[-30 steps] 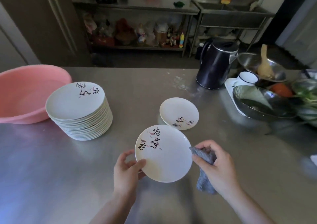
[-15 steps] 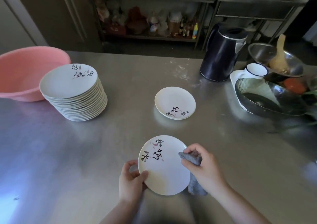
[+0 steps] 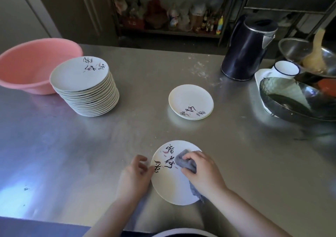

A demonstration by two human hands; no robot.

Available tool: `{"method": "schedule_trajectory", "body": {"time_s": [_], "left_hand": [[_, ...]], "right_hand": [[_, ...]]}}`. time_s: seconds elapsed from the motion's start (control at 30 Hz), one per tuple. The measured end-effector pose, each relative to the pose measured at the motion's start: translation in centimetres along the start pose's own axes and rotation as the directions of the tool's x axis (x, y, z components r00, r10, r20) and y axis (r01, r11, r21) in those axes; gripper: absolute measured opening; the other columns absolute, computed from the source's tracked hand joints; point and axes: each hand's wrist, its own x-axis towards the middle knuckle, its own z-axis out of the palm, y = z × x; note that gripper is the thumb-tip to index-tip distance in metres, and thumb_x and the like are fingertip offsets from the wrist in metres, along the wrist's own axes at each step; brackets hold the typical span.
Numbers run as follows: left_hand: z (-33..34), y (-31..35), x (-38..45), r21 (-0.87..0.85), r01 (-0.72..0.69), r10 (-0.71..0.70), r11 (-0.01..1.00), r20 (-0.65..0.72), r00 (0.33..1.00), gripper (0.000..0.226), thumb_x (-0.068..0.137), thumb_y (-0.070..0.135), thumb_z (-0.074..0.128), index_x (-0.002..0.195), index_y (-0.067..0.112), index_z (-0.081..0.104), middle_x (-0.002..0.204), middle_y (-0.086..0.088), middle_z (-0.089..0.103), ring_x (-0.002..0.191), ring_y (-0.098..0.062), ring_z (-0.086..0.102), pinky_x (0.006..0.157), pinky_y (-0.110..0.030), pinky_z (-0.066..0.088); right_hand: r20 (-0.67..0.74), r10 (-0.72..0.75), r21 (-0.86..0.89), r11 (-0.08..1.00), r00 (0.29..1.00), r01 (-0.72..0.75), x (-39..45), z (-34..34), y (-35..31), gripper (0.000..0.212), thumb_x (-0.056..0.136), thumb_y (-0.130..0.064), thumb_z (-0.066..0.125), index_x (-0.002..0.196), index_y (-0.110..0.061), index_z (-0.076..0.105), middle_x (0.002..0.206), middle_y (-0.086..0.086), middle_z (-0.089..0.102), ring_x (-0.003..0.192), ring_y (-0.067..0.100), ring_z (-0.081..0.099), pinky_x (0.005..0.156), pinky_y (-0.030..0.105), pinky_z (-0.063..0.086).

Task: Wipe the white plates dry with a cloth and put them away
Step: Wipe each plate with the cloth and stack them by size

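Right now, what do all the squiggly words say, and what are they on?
Held plate: black brush characters, too stylised to read.
Small pile of plates: the same kind of writing, upside down, unreadable.
Tall plate stack: brush writing on the top plate, unreadable.
Shelf bottles: labels too blurred.

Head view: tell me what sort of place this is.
Most likely a restaurant or canteen back kitchen. The stainless steel table is a commercial worktop, a tall stack of matching plates suggests catering quantities, and steel shelving behind holds bottles and jars.
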Motion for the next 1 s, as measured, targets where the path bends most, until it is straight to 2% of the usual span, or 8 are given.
{"method": "schedule_trajectory", "body": {"time_s": [0.1, 0.23, 0.33, 0.53, 0.63, 0.77, 0.9, 1.0], "left_hand": [[0.3, 1.1, 1.7, 0.075, -0.043, 0.042, 0.996, 0.019, 0.999, 0.018, 0.087, 0.026, 0.071, 0.101, 0.032, 0.061, 0.083, 0.011, 0.065, 0.074, -0.01, 0.062, 0.065, -0.024, 0.042], [1.0, 1.1, 2.9, 0.101, -0.03, 0.027, 0.994, 0.027, 0.999, 0.018, 0.086, 0.012, 0.066, 0.1, 0.022, 0.07, 0.074, 0.014, 0.061, 0.074, -0.013, 0.06, 0.057, -0.014, 0.038], [1.3, 0.9, 3.1, 0.072, -0.006, 0.006, 0.997, 0.013, 1.0, 0.018, 0.084, 0.008, 0.066, 0.098, 0.02, 0.07, 0.071, 0.015, 0.06, 0.069, -0.012, 0.059, 0.055, -0.013, 0.038], [1.5, 0.5, 3.4, 0.066, -0.024, 0.023, 0.998, 0.019, 1.0, 0.019, 0.084, 0.004, 0.063, 0.095, 0.018, 0.07, 0.069, 0.011, 0.06, 0.069, -0.02, 0.062, 0.062, -0.026, 0.047], [1.5, 0.3, 3.3, 0.084, -0.058, 0.057, 0.995, 0.016, 0.998, 0.019, 0.085, 0.005, 0.062, 0.096, 0.019, 0.07, 0.071, 0.013, 0.059, 0.068, -0.009, 0.058, 0.056, -0.014, 0.041], [1.5, 0.1, 3.3, 0.072, -0.066, 0.064, 0.995, 0.026, 0.998, 0.018, 0.087, 0.006, 0.063, 0.097, 0.02, 0.069, 0.073, 0.014, 0.059, 0.067, 0.003, 0.054, 0.052, -0.006, 0.035], [0.8, 0.5, 3.3, 0.107, -0.078, 0.071, 0.991, 0.063, 0.995, 0.016, 0.087, 0.012, 0.066, 0.101, 0.021, 0.067, 0.081, 0.012, 0.06, 0.071, -0.003, 0.057, 0.062, -0.016, 0.043], [0.0, 0.4, 2.9, 0.117, -0.219, 0.221, 0.969, -0.002, 0.975, 0.022, 0.084, 0.016, 0.073, 0.103, 0.025, 0.067, 0.097, 0.013, 0.06, 0.079, -0.005, 0.058, 0.073, -0.024, 0.045]], "right_hand": [[-0.052, -0.067, -0.191, 0.98, 0.996, 0.056, -0.3, 0.2, 0.7, 0.019, 0.076, -0.026, 0.073, 0.095, -0.025, 0.071, 0.098, -0.011, 0.067, 0.096, 0.02, 0.059, 0.08, 0.032, 0.047], [-0.028, -0.062, -0.248, 0.967, 0.998, 0.054, 0.7, 1.0, 0.4, 0.023, 0.086, -0.024, 0.063, 0.108, -0.026, 0.071, 0.105, -0.009, 0.064, 0.103, 0.021, 0.056, 0.079, 0.029, 0.045], [-0.01, -0.112, -0.236, 0.966, 0.994, 0.107, 1.9, 2.2, -0.6, 0.02, 0.084, -0.018, 0.061, 0.1, -0.025, 0.072, 0.098, -0.005, 0.062, 0.095, 0.025, 0.056, 0.073, 0.034, 0.047], [0.272, -0.307, -0.144, 0.924, 0.912, 0.354, -0.7, 2.5, -1.2, 0.026, 0.082, -0.016, 0.052, 0.095, -0.024, 0.072, 0.091, -0.004, 0.056, 0.09, 0.023, 0.052, 0.07, 0.035, 0.047], [0.313, -0.214, -0.163, 0.948, 0.925, 0.274, -1.1, -0.2, 0.2, 0.032, 0.09, -0.017, 0.052, 0.112, -0.032, 0.07, 0.107, -0.009, 0.057, 0.107, 0.014, 0.047, 0.083, 0.024, 0.037], [0.197, -0.094, -0.249, 0.958, 0.976, 0.142, -0.5, -1.2, 1.3, 0.035, 0.093, -0.016, 0.052, 0.121, -0.033, 0.065, 0.113, -0.013, 0.055, 0.116, 0.011, 0.046, 0.081, 0.02, 0.034], [0.228, -0.042, -0.223, 0.97, 0.973, 0.094, -0.3, -1.2, 1.1, 0.035, 0.091, -0.014, 0.052, 0.116, -0.033, 0.068, 0.111, -0.014, 0.054, 0.113, 0.01, 0.048, 0.083, 0.024, 0.041], [0.131, 0.012, -0.113, 0.994, 0.991, 0.003, 1.7, -2.2, 1.2, 0.034, 0.087, -0.011, 0.056, 0.106, -0.036, 0.071, 0.099, -0.014, 0.053, 0.096, 0.009, 0.052, 0.077, 0.029, 0.044]]}}
